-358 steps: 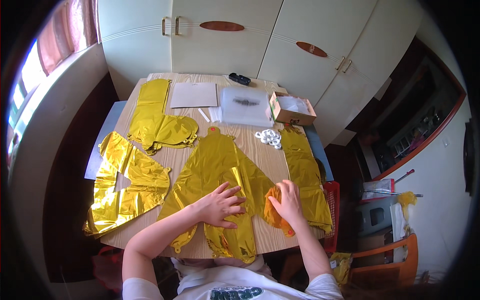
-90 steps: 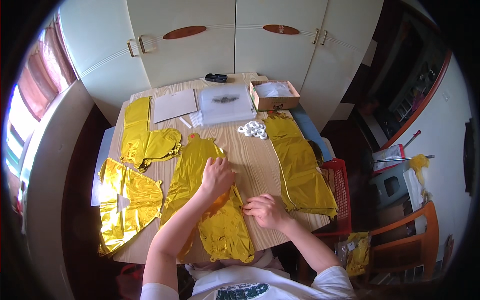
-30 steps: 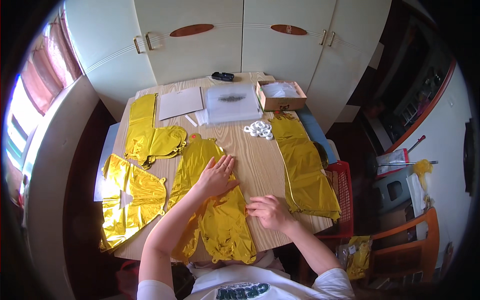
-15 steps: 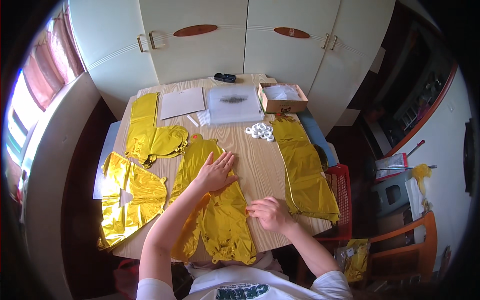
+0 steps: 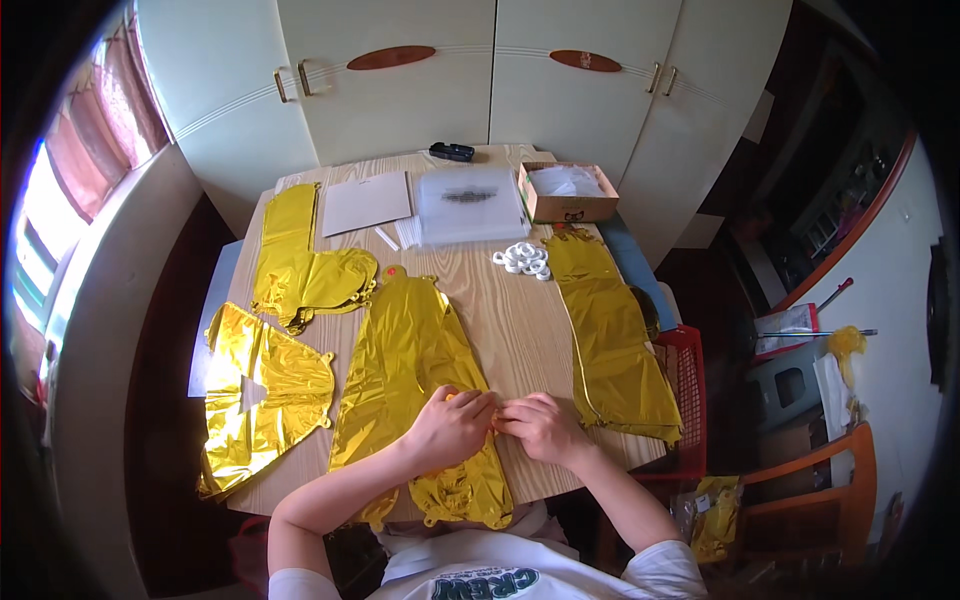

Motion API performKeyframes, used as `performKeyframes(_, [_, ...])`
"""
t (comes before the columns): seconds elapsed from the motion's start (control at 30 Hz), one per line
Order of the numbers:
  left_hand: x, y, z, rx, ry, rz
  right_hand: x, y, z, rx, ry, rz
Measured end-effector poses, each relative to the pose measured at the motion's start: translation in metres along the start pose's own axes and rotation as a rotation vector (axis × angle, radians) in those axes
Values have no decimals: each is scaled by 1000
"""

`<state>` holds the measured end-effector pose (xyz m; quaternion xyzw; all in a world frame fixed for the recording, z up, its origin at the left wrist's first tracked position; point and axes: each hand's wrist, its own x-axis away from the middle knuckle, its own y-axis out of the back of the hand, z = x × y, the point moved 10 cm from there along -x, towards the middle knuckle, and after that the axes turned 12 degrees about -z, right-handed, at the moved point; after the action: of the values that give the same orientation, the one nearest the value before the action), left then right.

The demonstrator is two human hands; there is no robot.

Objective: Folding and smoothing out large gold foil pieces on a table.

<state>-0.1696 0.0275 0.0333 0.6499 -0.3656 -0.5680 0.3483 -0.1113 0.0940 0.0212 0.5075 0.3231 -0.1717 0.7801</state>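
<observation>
On the wooden surface [image 5: 520,330], the left hand [image 5: 448,430] has come off its flat press higher on the middle gold foil balloon [image 5: 405,350] and now meets the right hand [image 5: 540,428] at the balloon's 4 o'clock edge. Both sets of fingers curl narrow, pinching that edge together. A second foil piece [image 5: 612,335] lies at 3 o'clock.

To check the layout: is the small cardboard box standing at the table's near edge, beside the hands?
No, the cardboard box stands at the far side of the table.
</observation>
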Motion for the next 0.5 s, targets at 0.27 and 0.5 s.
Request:
performKeyframes(0.27, [-4, 3, 11, -27, 25, -15, 1, -2, -1, -19, 14, 15])
performKeyframes(0.5, [-13, 1, 25, -108, 13, -65, -2, 0, 0, -34, 6, 5])
